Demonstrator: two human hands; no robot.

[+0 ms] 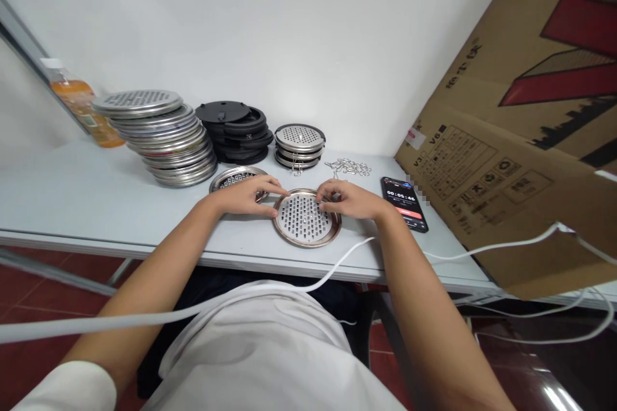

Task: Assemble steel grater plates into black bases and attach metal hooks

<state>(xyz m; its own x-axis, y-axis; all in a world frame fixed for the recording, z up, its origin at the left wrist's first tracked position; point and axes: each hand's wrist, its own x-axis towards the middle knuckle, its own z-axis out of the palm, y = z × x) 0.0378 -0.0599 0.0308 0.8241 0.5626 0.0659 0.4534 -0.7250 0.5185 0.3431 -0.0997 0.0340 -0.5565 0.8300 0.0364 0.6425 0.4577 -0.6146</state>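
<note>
A round metal grater disc (304,218) with raised teeth and a wide shiny rim lies near the table's front edge. My left hand (245,198) rests at its left rim, thumb and forefinger spread apart and touching the edge. Over the disc's upper right side, my right hand (349,199) has its fingers curled in towards the thumb. Whatever is between those fingertips is too small to make out. Behind my left hand, a second grater disc (238,173) is partly covered by it. Small bent wire clips (351,167) lie in a loose pile beyond my right hand.
At the back stand a tall leaning stack of metal discs (173,141), black round parts (236,131) and a short stack of grater discs (299,138). An orange drink bottle (84,106) is far left. A phone (403,202), white cable (347,260) and large carton (482,160) are right.
</note>
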